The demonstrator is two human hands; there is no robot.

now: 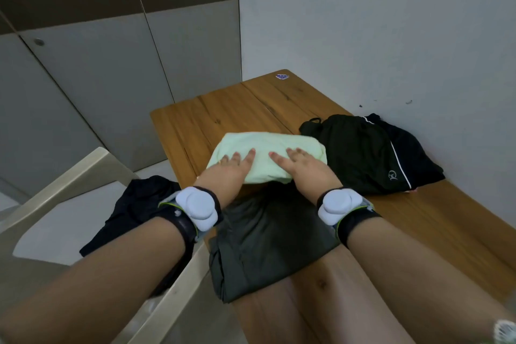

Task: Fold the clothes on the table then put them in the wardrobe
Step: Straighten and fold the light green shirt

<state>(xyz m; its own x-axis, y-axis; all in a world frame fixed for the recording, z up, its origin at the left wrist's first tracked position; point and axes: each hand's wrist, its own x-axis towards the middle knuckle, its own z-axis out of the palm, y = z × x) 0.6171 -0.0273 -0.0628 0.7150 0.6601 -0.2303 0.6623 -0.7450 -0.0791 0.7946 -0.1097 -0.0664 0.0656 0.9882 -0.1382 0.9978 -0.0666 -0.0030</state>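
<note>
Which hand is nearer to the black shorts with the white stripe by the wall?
Right. The right hand presses flat on the pale green garment, on the side beside the black shorts. The left hand presses the garment's far side, farther from them.

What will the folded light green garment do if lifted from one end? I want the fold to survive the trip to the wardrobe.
The light green garment looks soft and puffy, so it would probably sag and unfold. The left hand and right hand press it flat, suggesting springy cloth. Likely light.
</note>
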